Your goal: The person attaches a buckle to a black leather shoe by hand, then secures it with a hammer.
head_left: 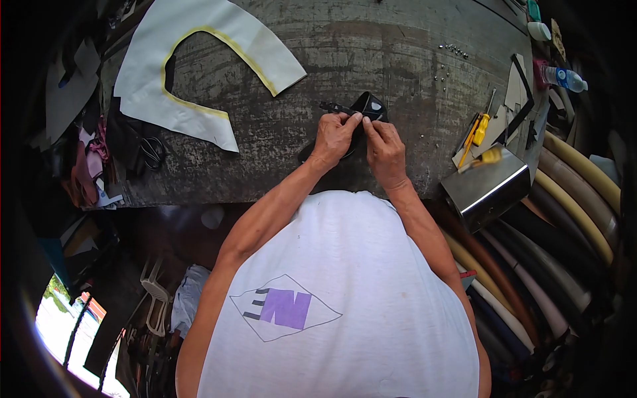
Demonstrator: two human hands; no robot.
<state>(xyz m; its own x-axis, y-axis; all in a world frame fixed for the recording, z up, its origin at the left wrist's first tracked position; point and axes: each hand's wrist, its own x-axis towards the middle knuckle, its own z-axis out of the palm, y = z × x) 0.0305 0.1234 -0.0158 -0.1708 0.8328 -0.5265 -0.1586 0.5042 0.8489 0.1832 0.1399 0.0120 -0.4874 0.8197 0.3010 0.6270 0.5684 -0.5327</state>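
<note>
The bench [265, 172] supports my work. Left of my hands, the white sheet [142, 86] lies flat, seemingly out of their way. To their right sits a shiny box [488, 192], contents hidden. My left hand [336, 138] and right hand [386, 152] pinch the black piece [381, 113] between them, likely for steadiness. Farther right, a bottle [569, 79]; contents unclear.

held piece [362, 103]: black | sheet [141, 73]: white, yellow inner edge | bench [358, 53]: mottled grey | screwdriver [482, 129]: yellow
</note>
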